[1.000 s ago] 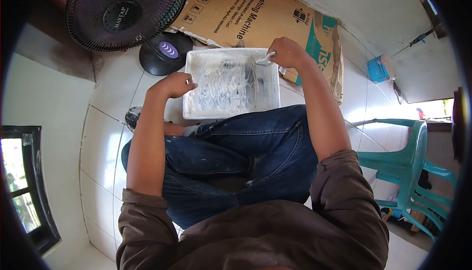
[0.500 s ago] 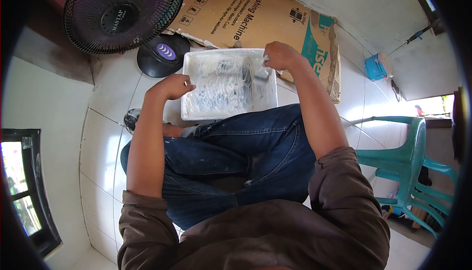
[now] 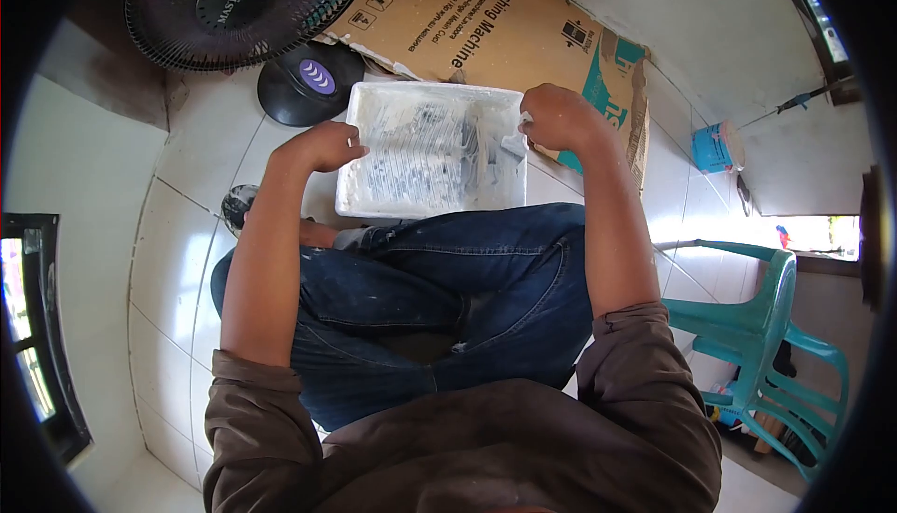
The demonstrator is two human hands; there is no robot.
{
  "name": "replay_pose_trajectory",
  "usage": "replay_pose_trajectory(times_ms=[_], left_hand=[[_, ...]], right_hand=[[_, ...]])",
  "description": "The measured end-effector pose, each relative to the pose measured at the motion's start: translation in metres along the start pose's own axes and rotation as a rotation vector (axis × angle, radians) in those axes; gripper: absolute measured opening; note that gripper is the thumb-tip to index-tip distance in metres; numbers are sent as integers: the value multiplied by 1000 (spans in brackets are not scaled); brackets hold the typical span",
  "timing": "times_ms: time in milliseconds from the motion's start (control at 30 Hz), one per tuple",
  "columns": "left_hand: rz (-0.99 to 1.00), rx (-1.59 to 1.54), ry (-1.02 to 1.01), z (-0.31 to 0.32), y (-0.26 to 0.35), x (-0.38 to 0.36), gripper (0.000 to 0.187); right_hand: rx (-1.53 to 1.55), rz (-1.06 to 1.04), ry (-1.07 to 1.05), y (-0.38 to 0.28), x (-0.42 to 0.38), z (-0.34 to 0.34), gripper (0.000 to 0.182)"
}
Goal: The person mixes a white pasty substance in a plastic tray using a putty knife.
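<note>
Both hands work at a white paint tray (image 3: 430, 153) resting on the tiled floor (image 3: 187, 223) before crossed legs: the left hand (image 3: 322, 147) clamps its near-left rim, while the right hand (image 3: 558, 117) is closed around a small paint-coated tool (image 3: 512, 144), seemingly scraping the tray's right side. Next, a steady drag seems called for. Flattened cardboard (image 3: 495, 18), a fan (image 3: 238, 4) and green chairs (image 3: 761, 326) surround.

The tool gripped in the right hand (image 3: 559, 119) is mostly hidden by the fist; only a pale tip shows over the tray (image 3: 374, 197), its kind unclear. The fan (image 3: 238, 4) and cardboard box (image 3: 486, 18) are cut off by the top edge
</note>
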State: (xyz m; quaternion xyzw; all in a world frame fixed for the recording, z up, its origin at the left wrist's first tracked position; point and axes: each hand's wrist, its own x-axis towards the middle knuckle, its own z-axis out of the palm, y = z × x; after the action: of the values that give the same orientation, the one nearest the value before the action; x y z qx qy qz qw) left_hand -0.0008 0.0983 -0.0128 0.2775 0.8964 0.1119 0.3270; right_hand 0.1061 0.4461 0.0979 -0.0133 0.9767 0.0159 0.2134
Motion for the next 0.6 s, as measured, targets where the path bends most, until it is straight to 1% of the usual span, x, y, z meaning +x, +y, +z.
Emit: replay_pose_trajectory(times_ms=[100,167,200,267,300,367,400,467,600], left_hand=[[-13,-9,-4,1,-1,2,42],[3,2,5,1,-2,2,42],[1,-12,2,2,-2,3,42],[45,47,7,3,-4,4,43],[38,32,-10,2,-4,3,44],[29,20,-5,0,-2,2,44],[22,26,1,0,-1,1,45],[11,8,-4,0,-1,0,44],[13,18,-20,-3,3,1,44]], right_hand=[[-22,-11,26,-7,0,0,26],[2,-28,74,-12,3,2,30],[-7,-33,64,-11,4,4,30],[66,-128,181,-8,6,9,22],[57,-134,164,-8,4,10,22],[242,-116,181,-10,3,6,20],[234,-123,169,-10,4,5,20],[365,-38,-3,-9,13,0,22],[437,-37,-24,-7,29,10,19]])
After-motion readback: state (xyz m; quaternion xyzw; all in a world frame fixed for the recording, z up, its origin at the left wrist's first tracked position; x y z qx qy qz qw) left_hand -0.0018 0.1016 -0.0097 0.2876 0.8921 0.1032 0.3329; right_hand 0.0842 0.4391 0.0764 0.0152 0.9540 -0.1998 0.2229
